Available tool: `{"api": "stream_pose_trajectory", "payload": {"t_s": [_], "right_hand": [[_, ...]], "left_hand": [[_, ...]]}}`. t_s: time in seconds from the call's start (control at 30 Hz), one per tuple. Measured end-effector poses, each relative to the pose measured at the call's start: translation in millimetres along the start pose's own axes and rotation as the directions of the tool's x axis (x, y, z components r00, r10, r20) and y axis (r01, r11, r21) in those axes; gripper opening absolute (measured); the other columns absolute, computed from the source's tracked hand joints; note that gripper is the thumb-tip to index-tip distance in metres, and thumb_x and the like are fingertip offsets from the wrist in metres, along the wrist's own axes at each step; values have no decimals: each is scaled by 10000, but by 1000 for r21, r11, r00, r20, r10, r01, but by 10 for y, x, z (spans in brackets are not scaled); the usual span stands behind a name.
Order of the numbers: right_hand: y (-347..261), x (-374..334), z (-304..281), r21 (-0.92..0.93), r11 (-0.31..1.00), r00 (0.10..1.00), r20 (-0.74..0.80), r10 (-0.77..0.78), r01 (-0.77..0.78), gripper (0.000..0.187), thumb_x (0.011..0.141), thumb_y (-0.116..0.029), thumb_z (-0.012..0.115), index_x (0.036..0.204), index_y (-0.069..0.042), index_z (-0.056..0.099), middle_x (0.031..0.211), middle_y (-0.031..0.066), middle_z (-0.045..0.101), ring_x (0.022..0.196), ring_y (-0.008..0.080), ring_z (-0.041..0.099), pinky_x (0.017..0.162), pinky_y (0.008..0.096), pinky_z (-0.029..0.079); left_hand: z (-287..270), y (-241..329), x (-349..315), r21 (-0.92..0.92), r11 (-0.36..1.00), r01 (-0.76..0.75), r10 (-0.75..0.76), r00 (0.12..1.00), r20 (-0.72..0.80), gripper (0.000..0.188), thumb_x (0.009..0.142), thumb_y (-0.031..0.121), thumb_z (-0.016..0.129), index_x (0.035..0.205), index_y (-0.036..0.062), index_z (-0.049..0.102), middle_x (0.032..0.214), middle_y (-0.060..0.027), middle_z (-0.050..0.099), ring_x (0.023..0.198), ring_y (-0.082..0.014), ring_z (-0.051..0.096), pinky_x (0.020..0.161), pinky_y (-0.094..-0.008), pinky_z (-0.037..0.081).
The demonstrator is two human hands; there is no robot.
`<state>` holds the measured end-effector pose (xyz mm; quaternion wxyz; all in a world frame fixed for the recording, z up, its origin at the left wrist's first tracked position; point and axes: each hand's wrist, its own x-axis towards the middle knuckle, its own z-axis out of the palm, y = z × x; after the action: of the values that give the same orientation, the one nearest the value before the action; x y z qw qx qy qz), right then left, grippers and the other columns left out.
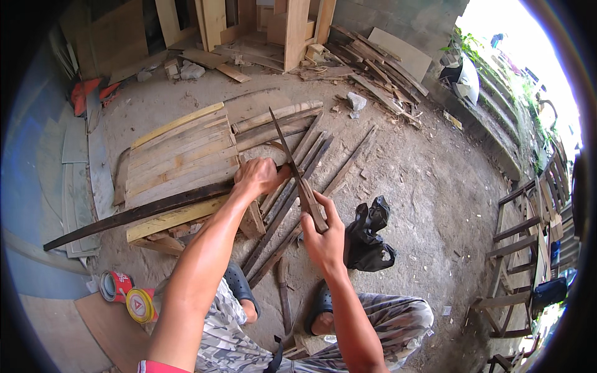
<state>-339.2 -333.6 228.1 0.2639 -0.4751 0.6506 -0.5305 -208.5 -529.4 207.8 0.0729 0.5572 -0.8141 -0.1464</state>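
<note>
A long dark wooden strip [143,211] is being gripped by the left hand [256,177], fingers curled around it; a machete [297,174] is being held by the right hand [323,239], fingers wrapped around its handle.

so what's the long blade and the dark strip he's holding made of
The blade looks like dull grey metal with a brown wooden handle, gripped by the right hand. The dark strip, under the left hand, seems rough weathered wood, matt and long-grained, though the darkness could be stain.
</note>
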Motion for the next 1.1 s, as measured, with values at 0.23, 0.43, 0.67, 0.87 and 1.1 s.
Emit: {"api": "stream_pose_trajectory", "payload": {"t_s": [0.23,0.43,0.67,0.87,1.1], "right_hand": [[-178,-884,-541,64,989,989,78,125,-130,479,900,-52,624,1369,-16,534,847,79,732,721,94,664,663,238,506],[-274,-928,-707,15,997,996,33,78,-79,474,896,-81,641,1357,-24,546,871,81,742,746,96,664,695,258,517],[-344,-43,-89,-81,994,994,69,79,-73,440,888,-153,648,1313,-71,573,828,179,709,653,235,686,663,336,533],[-230,-1039,-518,-62,998,998,66,-23,27,513,885,-44,627,1386,-30,518,816,146,727,675,100,676,645,259,509],[-166,-825,-562,-32,993,994,-12,-111,111,470,887,-94,632,1351,-50,567,894,136,750,752,99,681,680,268,524]], "left_hand": [[15,-2,-8,-12,999,32,-31,998,54,709,978,569,440,610,1,651,526,-151,568,538,-284,593,588,-521,491],[-31,163,-20,-65,998,10,-4,996,87,664,1018,484,371,748,-14,715,743,-242,686,748,-375,697,745,-536,548],[335,-285,150,-81,993,-83,63,974,-219,613,1031,416,359,784,-18,714,814,-298,682,799,-413,698,769,-524,551],[131,-81,72,-91,995,-40,43,999,32,640,1043,418,312,566,84,577,482,-36,535,433,-237,528,502,-495,484],[31,46,34,-71,997,-39,44,996,75,593,1035,398,343,636,57,619,597,-117,616,537,-225,590,575,-473,510]]}}
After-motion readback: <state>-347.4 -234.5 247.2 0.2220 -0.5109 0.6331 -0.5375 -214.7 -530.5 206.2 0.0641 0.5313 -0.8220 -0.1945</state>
